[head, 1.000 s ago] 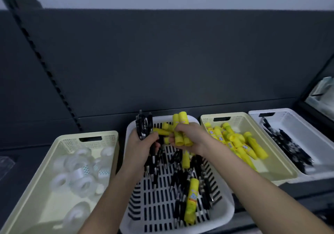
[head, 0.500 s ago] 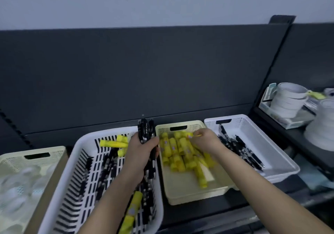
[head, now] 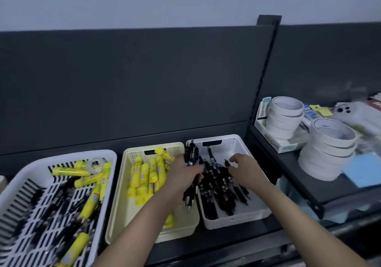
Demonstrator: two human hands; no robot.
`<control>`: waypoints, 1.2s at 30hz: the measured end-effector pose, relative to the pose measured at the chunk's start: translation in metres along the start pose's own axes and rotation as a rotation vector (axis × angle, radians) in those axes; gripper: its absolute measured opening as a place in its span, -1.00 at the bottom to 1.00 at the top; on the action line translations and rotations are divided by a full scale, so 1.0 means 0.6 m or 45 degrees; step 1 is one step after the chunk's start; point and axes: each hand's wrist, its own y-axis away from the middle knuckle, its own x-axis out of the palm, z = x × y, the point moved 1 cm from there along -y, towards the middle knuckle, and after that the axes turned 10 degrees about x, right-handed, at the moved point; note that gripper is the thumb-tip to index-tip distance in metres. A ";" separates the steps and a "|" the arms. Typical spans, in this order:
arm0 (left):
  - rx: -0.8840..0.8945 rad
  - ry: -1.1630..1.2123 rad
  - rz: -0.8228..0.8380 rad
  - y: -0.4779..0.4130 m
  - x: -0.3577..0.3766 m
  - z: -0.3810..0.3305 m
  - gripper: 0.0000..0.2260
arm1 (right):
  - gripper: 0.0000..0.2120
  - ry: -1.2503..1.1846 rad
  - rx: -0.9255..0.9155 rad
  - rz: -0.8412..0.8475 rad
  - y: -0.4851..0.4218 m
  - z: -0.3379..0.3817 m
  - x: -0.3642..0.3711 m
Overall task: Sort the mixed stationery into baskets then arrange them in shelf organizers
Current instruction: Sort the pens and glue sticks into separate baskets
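Right now my left hand [head: 182, 173] is clamped around a bundle of black pens [head: 191, 155], roughly upright over the seam between the cream basket [head: 123, 215] of yellow glue sticks [head: 148, 173] and the small white basket [head: 233, 143]. My right hand [head: 245, 169] hovers over the loose pens [head: 218, 182] lying in that white basket, fingers curled; whether they pinch one I cannot tell. Unsorted glue sticks and pens lie in the slotted basket [head: 24, 173] at left.

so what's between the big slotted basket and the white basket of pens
The cream basket of yellow glue sticks sits between them, seen in the head view. The left hand, gripping a bundle of black pens, hangs over its right edge.
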 end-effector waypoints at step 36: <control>0.123 -0.591 -0.264 -0.003 -0.240 0.035 -0.88 | -0.59 -0.132 -0.117 -0.344 0.026 0.057 0.010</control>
